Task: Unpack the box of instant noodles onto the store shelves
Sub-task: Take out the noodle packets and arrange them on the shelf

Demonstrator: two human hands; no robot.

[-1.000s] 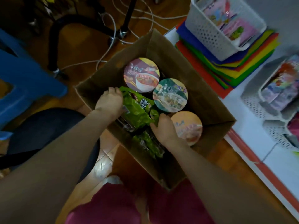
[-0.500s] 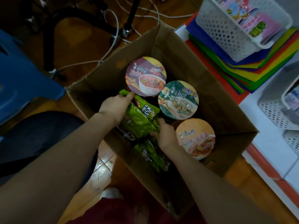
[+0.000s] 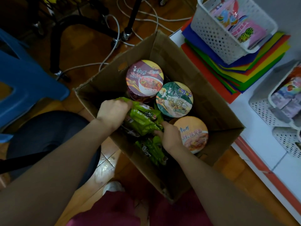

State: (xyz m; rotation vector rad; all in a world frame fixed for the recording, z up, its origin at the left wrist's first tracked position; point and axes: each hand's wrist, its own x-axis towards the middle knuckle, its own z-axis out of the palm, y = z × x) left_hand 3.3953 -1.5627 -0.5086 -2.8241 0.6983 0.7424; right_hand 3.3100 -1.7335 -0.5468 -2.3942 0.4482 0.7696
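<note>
A: Where is the green noodle packet (image 3: pixel 143 121)?
B: In the open cardboard box (image 3: pixel 203 95), on its nine o'clock side. A second green packet (image 3: pixel 151 150) lies at six o'clock from it.
A: And the hands?
B: Both are on it. The left hand (image 3: pixel 114 111) has its fingers curled over the packet's ten o'clock end. The right hand (image 3: pixel 171 136) has its fingers closed on the wrapper at the four o'clock end.
A: What else is in the box?
B: Three noodle cups, lids up. From the packet, the purple cup (image 3: pixel 145 78) is at twelve o'clock and the green cup (image 3: pixel 174 98) at two. The orange cup (image 3: pixel 193 132) is at four, just beside the right hand.
A: And outside the box?
B: A white shelf (image 3: pixel 260 141) at three o'clock. At one o'clock it carries a white basket (image 3: pixel 216 38) on a stack of coloured sheets (image 3: pixel 254 62). There's a blue stool (image 3: pixel 24 79) at nine o'clock and cables (image 3: pixel 88 65) on the floor at eleven.
</note>
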